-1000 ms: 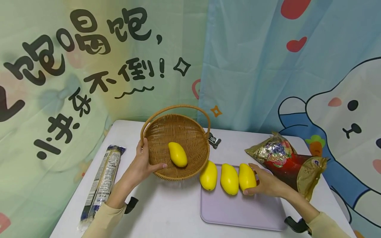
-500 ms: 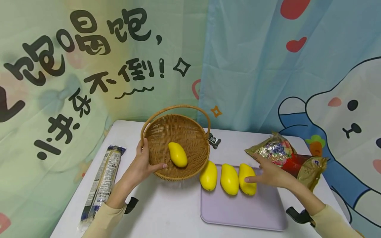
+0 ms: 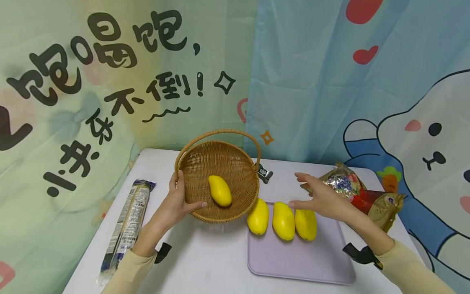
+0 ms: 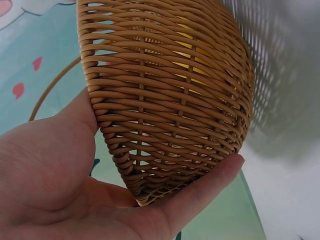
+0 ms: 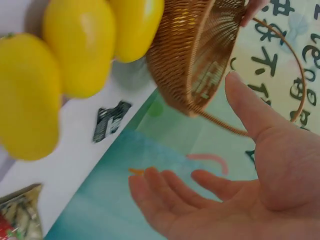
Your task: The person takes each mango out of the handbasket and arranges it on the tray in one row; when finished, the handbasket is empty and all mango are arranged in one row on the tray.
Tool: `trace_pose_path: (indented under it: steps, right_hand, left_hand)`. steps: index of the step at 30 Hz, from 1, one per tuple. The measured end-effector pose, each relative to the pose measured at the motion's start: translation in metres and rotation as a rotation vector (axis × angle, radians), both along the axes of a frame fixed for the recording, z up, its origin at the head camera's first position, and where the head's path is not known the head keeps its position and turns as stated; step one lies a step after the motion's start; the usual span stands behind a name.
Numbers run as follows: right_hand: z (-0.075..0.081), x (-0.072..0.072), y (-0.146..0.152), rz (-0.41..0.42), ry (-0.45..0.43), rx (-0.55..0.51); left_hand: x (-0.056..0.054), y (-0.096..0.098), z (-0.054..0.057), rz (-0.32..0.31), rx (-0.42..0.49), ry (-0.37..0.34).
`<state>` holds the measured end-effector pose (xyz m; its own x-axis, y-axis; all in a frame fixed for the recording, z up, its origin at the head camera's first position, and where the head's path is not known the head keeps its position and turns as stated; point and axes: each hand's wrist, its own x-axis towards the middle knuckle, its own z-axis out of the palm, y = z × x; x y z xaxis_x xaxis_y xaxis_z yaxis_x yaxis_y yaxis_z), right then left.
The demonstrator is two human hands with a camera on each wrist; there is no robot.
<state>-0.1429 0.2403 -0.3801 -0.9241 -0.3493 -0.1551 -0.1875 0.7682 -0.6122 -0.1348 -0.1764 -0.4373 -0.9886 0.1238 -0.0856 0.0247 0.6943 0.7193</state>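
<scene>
A brown wicker basket (image 3: 198, 167) with a hooped handle stands tilted toward me, one yellow mango (image 3: 220, 191) lying inside. My left hand (image 3: 174, 210) grips its left edge, thumb across the front rim; in the left wrist view the fingers lie along the basket's (image 4: 170, 90) outer weave. Three more mangoes line up along the far side of a lilac tray: a left mango (image 3: 258, 217), a middle one (image 3: 284, 221) and a right one (image 3: 306, 226). Above the right mango hovers my right hand (image 3: 327, 198), fingers spread and holding nothing, also seen in the right wrist view.
The lilac tray (image 3: 293, 261) lies on a white table (image 3: 198, 261). Long packets (image 3: 126, 224) are at the left, a gold and red foil bag (image 3: 382, 208) at the right. A small black packet (image 3: 264, 174) sits behind the basket's right side. A printed curtain (image 3: 301, 81) hangs behind.
My right hand has released the right mango, lifted, and moved left and away from me above the tray. The left hand and the basket have stayed nearly still.
</scene>
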Motion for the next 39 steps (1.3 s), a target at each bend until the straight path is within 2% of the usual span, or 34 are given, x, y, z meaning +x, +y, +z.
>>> trace_pose_path:
  steps: [4, 11, 18, 21, 27, 33, 39]
  right_hand:
    - [0.008, -0.003, -0.022, 0.042, -0.020, -0.039]
    - [0.021, -0.012, -0.054, 0.152, 0.004, -0.057]
    - [0.033, -0.023, -0.087, 0.238, 0.045, -0.032]
    - [0.033, -0.029, -0.099, 0.260, 0.054, -0.028]
    - [0.033, -0.046, -0.127, 0.335, 0.015, 0.022]
    - [0.032, -0.067, -0.154, 0.407, -0.027, 0.130]
    - [0.021, -0.081, -0.177, 0.430, -0.089, 0.228]
  left_hand:
    - [0.000, 0.000, 0.001, -0.001, -0.007, 0.005]
    - [0.001, 0.000, -0.001, -0.008, 0.009, -0.001]
    - [0.002, 0.001, 0.000, -0.003, -0.002, 0.009]
    - [0.003, 0.001, 0.000, -0.001, -0.003, 0.005]
    - [0.003, -0.001, 0.000, 0.004, -0.005, -0.008]
    - [0.003, 0.000, -0.001, -0.002, -0.001, -0.004]
    - [0.002, 0.000, -0.001, -0.002, -0.006, 0.010]
